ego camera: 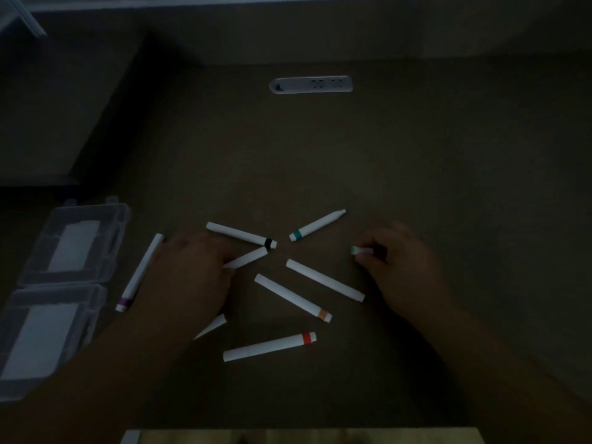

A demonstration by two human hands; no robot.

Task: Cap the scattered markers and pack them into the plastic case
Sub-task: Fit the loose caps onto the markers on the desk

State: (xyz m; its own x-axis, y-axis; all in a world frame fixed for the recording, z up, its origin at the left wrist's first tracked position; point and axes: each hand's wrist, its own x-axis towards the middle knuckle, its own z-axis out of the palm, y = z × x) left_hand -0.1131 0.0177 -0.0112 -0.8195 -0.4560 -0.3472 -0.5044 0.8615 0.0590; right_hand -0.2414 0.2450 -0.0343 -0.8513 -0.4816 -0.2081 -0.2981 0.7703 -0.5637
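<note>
The room was dim, and the person leaned over the brown bench (416,161) with both hands down among the scattered markers. The left hand (189,277) had its fingers curled round a white marker (248,257), which stuck out from the grip toward the black-banded marker (241,235) lying just beyond it. The right hand (400,264) pinched a small white cap (362,250) with a green end between thumb and fingertips. Between the two hands lay a plain white marker (325,280), an orange-banded one (293,298) and, nearer the person, a red-banded one (270,347). A green-banded marker (317,225) lay farther off (its tip looked bare). A purple-banded marker (141,272) rested beside the left wrist, and the clear plastic case (57,293) lay open at the bench's left edge. A white power strip (310,84) sat well beyond it all.
</note>
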